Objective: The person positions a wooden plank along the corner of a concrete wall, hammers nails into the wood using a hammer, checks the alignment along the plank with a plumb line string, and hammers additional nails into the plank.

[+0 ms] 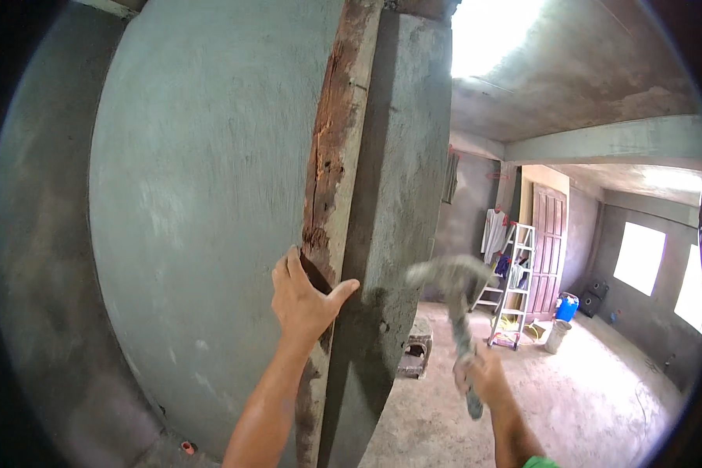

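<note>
The weathered plank (331,164) stands upright against the concrete column (402,156), left hand (304,300) pressed flat on it, right hand (483,374) clamped on a hammer (452,285) just right.

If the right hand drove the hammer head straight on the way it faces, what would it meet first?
Probably the grey plastered wall edge beside the weathered wooden plank, which the left hand steadies. The right hand holds the blurred grey hammer just right of it; depth is unclear.

Bare concrete floor (600,390): white bucket (558,336), blue container (567,307), ladder rack (512,290), concrete block (416,352).
</note>
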A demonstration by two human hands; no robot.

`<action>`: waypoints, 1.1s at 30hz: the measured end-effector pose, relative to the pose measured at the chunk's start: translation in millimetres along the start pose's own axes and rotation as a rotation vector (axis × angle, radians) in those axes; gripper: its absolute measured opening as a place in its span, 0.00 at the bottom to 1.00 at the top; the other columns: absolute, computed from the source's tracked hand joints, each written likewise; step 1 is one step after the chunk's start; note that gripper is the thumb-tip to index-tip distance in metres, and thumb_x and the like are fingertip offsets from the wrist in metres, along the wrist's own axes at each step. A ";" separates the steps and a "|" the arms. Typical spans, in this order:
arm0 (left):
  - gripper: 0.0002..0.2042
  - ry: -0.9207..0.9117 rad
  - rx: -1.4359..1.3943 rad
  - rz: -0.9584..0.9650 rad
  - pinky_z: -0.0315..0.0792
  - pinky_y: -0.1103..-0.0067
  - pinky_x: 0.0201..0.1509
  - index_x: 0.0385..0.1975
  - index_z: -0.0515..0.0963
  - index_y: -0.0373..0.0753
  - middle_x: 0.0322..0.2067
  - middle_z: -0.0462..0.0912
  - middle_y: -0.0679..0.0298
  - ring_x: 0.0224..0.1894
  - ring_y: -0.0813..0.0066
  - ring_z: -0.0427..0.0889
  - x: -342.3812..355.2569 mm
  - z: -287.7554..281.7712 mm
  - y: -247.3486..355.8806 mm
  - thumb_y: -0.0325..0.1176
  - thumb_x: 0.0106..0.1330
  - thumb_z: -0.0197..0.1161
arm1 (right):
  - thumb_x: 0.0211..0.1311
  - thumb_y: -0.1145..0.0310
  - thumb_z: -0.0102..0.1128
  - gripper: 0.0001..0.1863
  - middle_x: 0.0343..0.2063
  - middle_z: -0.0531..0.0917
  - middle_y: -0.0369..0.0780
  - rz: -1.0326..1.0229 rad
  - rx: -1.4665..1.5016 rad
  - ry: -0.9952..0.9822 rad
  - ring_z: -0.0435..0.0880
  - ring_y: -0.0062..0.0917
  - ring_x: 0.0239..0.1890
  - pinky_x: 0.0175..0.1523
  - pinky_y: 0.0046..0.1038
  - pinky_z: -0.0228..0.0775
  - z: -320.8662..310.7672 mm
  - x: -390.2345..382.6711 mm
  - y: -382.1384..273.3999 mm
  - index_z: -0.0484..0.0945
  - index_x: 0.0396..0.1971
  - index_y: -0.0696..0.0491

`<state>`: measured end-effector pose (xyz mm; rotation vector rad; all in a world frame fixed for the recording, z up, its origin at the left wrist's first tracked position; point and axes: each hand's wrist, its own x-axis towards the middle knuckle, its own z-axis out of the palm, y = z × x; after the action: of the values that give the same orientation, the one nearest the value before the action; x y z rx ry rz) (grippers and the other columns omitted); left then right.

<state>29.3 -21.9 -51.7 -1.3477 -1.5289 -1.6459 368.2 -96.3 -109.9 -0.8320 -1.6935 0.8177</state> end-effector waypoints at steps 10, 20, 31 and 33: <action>0.41 0.176 -0.160 0.030 0.79 0.62 0.45 0.56 0.71 0.32 0.49 0.74 0.50 0.49 0.51 0.79 -4.9 34.8 -10.7 0.51 0.47 0.80 | 0.73 0.53 0.56 0.20 0.19 0.77 0.37 -0.682 -0.768 0.415 0.77 0.20 0.22 0.29 0.25 0.70 -14.2 168.5 -140.8 0.77 0.38 0.59; 0.42 0.144 -0.176 0.007 0.80 0.63 0.46 0.55 0.70 0.28 0.49 0.75 0.48 0.50 0.54 0.76 -10.8 27.6 -20.1 0.50 0.46 0.81 | 0.75 0.40 0.51 0.30 0.23 0.79 0.36 -1.490 -0.785 0.518 0.79 0.18 0.26 0.29 0.24 0.70 40.4 174.3 -273.7 0.81 0.36 0.56; 0.40 0.204 -0.154 0.059 0.79 0.66 0.41 0.53 0.70 0.28 0.44 0.74 0.51 0.45 0.57 0.76 -10.1 28.7 -22.8 0.49 0.48 0.81 | 0.71 0.50 0.57 0.21 0.35 0.84 0.40 -1.074 -1.110 0.650 0.81 0.28 0.35 0.45 0.30 0.72 2.8 168.7 -275.2 0.80 0.47 0.53; 0.40 0.214 -0.148 0.067 0.79 0.66 0.41 0.53 0.70 0.28 0.44 0.74 0.51 0.45 0.57 0.76 -10.4 26.5 -18.5 0.49 0.48 0.81 | 0.70 0.49 0.58 0.21 0.30 0.82 0.35 -1.268 -1.305 0.780 0.76 0.19 0.24 0.34 0.20 0.69 -8.7 172.7 -291.0 0.78 0.42 0.54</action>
<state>25.3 4.7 -72.4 -1.2366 -1.2475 -1.8250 297.5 -103.8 221.0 -0.5045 -1.4232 -1.4280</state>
